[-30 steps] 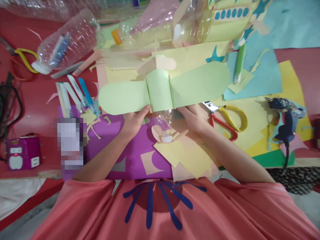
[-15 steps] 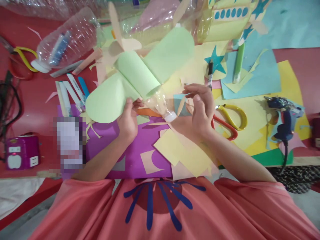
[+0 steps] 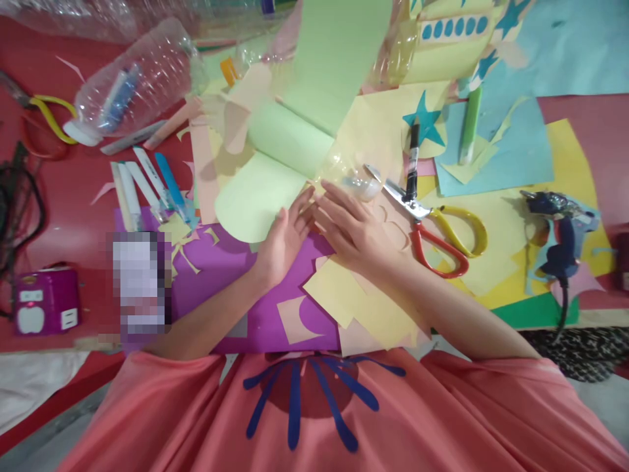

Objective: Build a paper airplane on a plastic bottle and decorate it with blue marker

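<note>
A clear plastic bottle (image 3: 351, 177) wrapped in light green paper with two green paper wings (image 3: 260, 196) lies tilted on the table, its white cap toward the right. My left hand (image 3: 282, 239) lies flat with fingers stretched out, its fingertips on the lower wing's edge. My right hand (image 3: 351, 229) rests beside it, fingers spread and flat, touching the bottle's neck area. Neither hand grips anything. The upper wing (image 3: 339, 59) stands up toward the far side.
Red and yellow scissors (image 3: 435, 226) lie just right of my right hand, a black marker (image 3: 411, 160) above them. A blue glue gun (image 3: 560, 239) sits far right. Another clear bottle (image 3: 132, 82), glue sticks (image 3: 147, 187) and a purple box (image 3: 45, 300) lie left. Coloured paper sheets cover the table.
The winged bottle was held up in both hands, then turned and laid down farther away. Both hands let go and now lie flat on it.
</note>
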A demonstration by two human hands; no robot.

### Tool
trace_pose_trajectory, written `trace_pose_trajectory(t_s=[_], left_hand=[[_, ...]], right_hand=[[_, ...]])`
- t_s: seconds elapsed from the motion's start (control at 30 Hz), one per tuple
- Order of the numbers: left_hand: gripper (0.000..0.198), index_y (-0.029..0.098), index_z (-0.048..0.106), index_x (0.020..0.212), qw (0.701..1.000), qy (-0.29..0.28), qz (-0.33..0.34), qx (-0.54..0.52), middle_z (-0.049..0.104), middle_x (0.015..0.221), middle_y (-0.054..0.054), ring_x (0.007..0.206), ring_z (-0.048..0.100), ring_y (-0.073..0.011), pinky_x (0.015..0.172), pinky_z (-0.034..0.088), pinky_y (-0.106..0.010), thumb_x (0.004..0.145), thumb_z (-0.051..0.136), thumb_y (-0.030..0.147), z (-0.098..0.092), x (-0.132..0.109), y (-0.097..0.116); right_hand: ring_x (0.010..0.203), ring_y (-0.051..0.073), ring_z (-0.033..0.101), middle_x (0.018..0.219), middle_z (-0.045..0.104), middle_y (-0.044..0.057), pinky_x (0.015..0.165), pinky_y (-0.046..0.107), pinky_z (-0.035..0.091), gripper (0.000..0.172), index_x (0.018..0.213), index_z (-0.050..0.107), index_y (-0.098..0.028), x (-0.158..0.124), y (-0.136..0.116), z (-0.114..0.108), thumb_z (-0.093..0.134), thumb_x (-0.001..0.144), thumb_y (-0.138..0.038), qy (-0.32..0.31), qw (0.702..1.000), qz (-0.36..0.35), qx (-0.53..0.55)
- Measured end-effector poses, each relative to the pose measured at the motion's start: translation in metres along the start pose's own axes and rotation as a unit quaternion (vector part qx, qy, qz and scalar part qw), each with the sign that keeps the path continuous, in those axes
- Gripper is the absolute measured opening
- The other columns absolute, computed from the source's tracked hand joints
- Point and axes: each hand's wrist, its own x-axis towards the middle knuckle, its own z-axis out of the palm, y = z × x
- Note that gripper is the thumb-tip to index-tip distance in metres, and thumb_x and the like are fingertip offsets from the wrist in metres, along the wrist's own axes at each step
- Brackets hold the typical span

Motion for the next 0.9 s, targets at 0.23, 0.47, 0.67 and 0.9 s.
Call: trace_pose_trajectory(t_s=[0.23,0.47,0.67,0.9], left_hand=[[0.041,0.028,0.057,0.128,0.953,-0.085,0.184,0.226,0.060,0.133,-0.004,0.125,0.055,-0.0219,0.105,0.046,-0.037,0.096,0.039,0.049,-0.008,-0.010,0.015],[0.030,0.029,0.059,0.119,0.758,0.181,0.394,0.487,0.059,0.117,-0.005,0.113,0.056,-0.0181,0.097,0.048,-0.036,0.098,0.038,0.033,-0.025,-0.004,0.024],[0.034,0.038,0.053,0.124,0.766,0.133,0.259,0.572,0.040,0.146,0.000,0.138,0.034,-0.0262,0.111,0.036,-0.050,0.098,0.032,0.046,-0.033,0.011,0.012],[0.042,0.031,0.047,0.133,0.797,0.081,0.211,0.559,0.044,0.136,-0.009,0.123,0.052,-0.0237,0.106,0.042,-0.043,0.098,0.031,0.048,-0.032,0.006,0.010]], right_hand=[[0.139,0.025,0.040,0.145,0.046,0.012,0.109,0.048,0.043,0.035,0.127,0.052,-0.022,0.003,0.000,-0.002,0.041,0.094,-0.023,0.021,0.997,0.077,-0.002],[0.115,0.027,0.059,0.120,0.065,0.011,0.098,0.047,0.048,0.028,0.114,0.060,-0.019,0.001,-0.001,-0.004,0.053,0.089,-0.031,-0.016,0.997,0.055,-0.044],[0.125,0.031,0.051,0.134,0.055,0.017,0.100,0.050,0.047,0.043,0.123,0.053,-0.014,0.000,0.000,-0.003,0.058,0.083,-0.028,-0.048,0.991,0.079,-0.100],[0.091,0.023,0.061,0.095,0.067,0.011,0.075,0.038,0.055,0.011,0.077,0.054,-0.019,0.002,-0.003,-0.010,0.050,0.077,-0.008,0.018,0.998,-0.010,-0.057]])
